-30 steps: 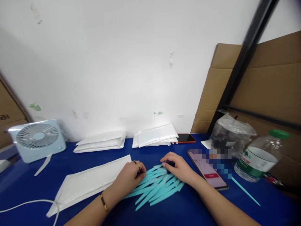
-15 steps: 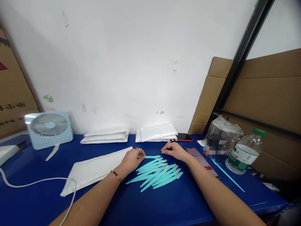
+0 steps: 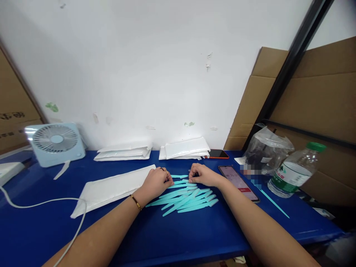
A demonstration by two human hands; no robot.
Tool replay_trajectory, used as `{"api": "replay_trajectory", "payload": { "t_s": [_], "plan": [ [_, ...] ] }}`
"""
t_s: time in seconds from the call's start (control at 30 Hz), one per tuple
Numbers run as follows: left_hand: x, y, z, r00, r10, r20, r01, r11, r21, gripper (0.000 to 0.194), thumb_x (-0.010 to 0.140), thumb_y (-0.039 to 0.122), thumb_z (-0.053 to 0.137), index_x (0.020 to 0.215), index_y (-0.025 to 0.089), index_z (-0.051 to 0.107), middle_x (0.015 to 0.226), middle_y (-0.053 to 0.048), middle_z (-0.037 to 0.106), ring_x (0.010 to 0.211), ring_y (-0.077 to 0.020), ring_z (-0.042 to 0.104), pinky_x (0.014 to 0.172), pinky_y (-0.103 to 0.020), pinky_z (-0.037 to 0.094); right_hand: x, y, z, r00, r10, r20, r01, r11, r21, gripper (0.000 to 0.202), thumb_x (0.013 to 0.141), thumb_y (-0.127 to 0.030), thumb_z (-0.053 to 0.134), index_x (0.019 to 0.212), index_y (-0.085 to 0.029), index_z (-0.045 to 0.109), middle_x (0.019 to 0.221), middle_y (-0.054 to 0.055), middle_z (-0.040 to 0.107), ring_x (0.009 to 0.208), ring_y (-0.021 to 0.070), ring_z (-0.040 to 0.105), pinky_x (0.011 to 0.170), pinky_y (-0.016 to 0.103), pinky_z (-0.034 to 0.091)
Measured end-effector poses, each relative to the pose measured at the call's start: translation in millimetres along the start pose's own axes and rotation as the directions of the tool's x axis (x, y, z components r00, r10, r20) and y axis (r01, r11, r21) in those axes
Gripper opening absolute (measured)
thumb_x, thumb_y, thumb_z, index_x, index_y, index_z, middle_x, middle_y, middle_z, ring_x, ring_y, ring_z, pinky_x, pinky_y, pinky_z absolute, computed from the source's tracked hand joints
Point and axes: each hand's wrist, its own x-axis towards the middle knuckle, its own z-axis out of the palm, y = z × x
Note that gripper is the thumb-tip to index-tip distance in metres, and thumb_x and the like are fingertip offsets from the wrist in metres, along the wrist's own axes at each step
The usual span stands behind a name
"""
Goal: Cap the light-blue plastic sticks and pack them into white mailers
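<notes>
Several turquoise eyebrow razors (image 3: pixel 191 202) with pale capped ends lie in a loose, overlapping pile on the blue tabletop. My left hand (image 3: pixel 158 182) is closed at the pile's far left, its thumb and fingers pinching the handle end of one razor (image 3: pixel 180 181). Across from it, my right hand (image 3: pixel 204 175) has its fingers curled together at that razor's capped end. Another razor (image 3: pixel 179 176) lies just behind, between the two hands. A long white padded mailer (image 3: pixel 114 189) rests flat, partly behind my left hand.
Stacks of white mailers (image 3: pixel 186 148) lie along the wall, with an orange-edged phone (image 3: pixel 218 154) beside them. A lit phone (image 3: pixel 239 183), a single turquoise razor (image 3: pixel 275 204), a plastic bag (image 3: pixel 267 148) and a water bottle (image 3: pixel 294 172) are rightward. Left are a fan (image 3: pixel 57 142) and white cable (image 3: pixel 50 205).
My right hand has moved left and down to the razors, closing the gap to my left hand. One razor now lies apart at the back of the pile. The view has tilted slightly downward.
</notes>
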Motion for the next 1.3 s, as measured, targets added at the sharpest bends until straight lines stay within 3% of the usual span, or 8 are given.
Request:
{"api": "replay_trajectory", "payload": {
  "t_s": [0.13, 0.3, 0.43, 0.6, 0.8, 0.93, 1.1, 1.3],
  "plan": [
    [1, -8, -3.5, 0.998, -0.06, -0.029, 0.061, 0.996, 0.058, 0.022, 0.077, 0.034, 0.052, 0.065, 0.02, 0.063, 0.081, -0.002, 0.065, 0.079, -0.0172, 0.055, 0.071, -0.028, 0.037, -2, 15, -7, 0.998, 0.031, -0.049, -0.031, 0.999, -0.006, 0.019, 0.075, -0.033, 0.06, 0.074, -0.016, 0.067, 0.085, 0.004, 0.055, 0.077, 0.0152, 0.052, 0.069, 0.025, 0.038],
    [-1, -8, -7.5, 0.992, -0.042, -0.121, 0.049, 0.997, 0.061, 0.019, 0.077, 0.036, 0.053, 0.085, 0.024, 0.064, 0.088, -0.002, 0.062, 0.086, -0.0182, 0.054, 0.074, -0.029, 0.037, -7, 15, -12, 0.989, 0.092, -0.116, -0.095, 0.995, -0.017, 0.022, 0.072, -0.038, 0.063, 0.076, -0.016, 0.066, 0.085, 0.004, 0.055, 0.077, 0.0149, 0.052, 0.069, 0.025, 0.039],
    [-4, -1, -6.7, 0.999, 0.045, -0.024, -0.044, 0.998, 0.047, 0.024, 0.072, 0.047, 0.059, 0.081, 0.026, 0.066, 0.085, -0.001, 0.062, 0.084, -0.0188, 0.055, 0.073, -0.03, 0.036, -10, -2, -8, 0.999, 0.036, 0.01, -0.036, 0.999, 0.039, 0.025, 0.071, -0.041, 0.064, 0.076, -0.017, 0.066, 0.083, 0.003, 0.054, 0.073, 0.0135, 0.052, 0.064, 0.023, 0.04],
    [-3, 1, -2.4, 0.999, 0.018, 0.032, -0.02, 0.999, 0.04, 0.02, 0.074, 0.041, 0.057, 0.069, 0.025, 0.067, 0.074, 0.0, 0.063, 0.077, -0.0178, 0.055, 0.067, -0.028, 0.035, -10, -9, -4, 0.992, 0.015, 0.122, -0.024, 0.997, 0.071, 0.024, 0.07, -0.04, 0.064, 0.074, -0.017, 0.067, 0.084, 0.003, 0.051, 0.069, 0.0123, 0.051, 0.06, 0.023, 0.04],
    [-2, -8, -5.9, 0.999, -0.052, -0.014, 0.053, 0.995, 0.08, 0.019, 0.074, 0.037, 0.058, 0.065, 0.023, 0.066, 0.078, 0.0, 0.065, 0.077, -0.0175, 0.056, 0.067, -0.028, 0.035, -12, 9, -15, 0.993, 0.116, 0.005, -0.116, 0.991, 0.064, 0.023, 0.07, -0.037, 0.064, 0.072, -0.015, 0.063, 0.08, 0.003, 0.056, 0.069, 0.0138, 0.053, 0.06, 0.024, 0.039],
    [-3, -6, -9.1, 0.995, -0.068, -0.068, 0.073, 0.995, 0.063, 0.022, 0.071, 0.043, 0.059, 0.074, 0.023, 0.066, 0.079, -0.001, 0.063, 0.077, -0.0176, 0.056, 0.066, -0.027, 0.036, -17, 0, -20, 0.995, 0.093, -0.045, -0.09, 0.994, 0.059, 0.024, 0.071, -0.039, 0.063, 0.076, -0.016, 0.065, 0.082, 0.004, 0.057, 0.072, 0.0142, 0.053, 0.064, 0.024, 0.04],
    [-8, 5, -9.1, 0.998, 0.011, 0.068, -0.009, 0.999, -0.031, 0.029, 0.07, 0.05, 0.057, 0.074, 0.024, 0.068, 0.075, 0.0, 0.063, 0.071, -0.015, 0.056, 0.061, -0.025, 0.036, -17, -21, -11, 0.991, -0.019, 0.135, 0.016, 1.0, 0.026, 0.024, 0.067, -0.042, 0.067, 0.074, -0.019, 0.069, 0.084, 0.002, 0.053, 0.072, 0.0137, 0.051, 0.064, 0.024, 0.04],
    [-7, 2, -6.4, 0.99, -0.002, 0.143, 0.007, 0.999, -0.033, 0.023, 0.072, 0.042, 0.055, 0.067, 0.023, 0.066, 0.068, 0.001, 0.065, 0.063, -0.0134, 0.056, 0.057, -0.024, 0.035, -14, -10, -9, 0.991, -0.003, 0.132, -0.004, 0.998, 0.06, 0.023, 0.07, -0.04, 0.065, 0.074, -0.018, 0.067, 0.085, 0.003, 0.052, 0.069, 0.0127, 0.051, 0.059, 0.023, 0.04]
  ]
}}
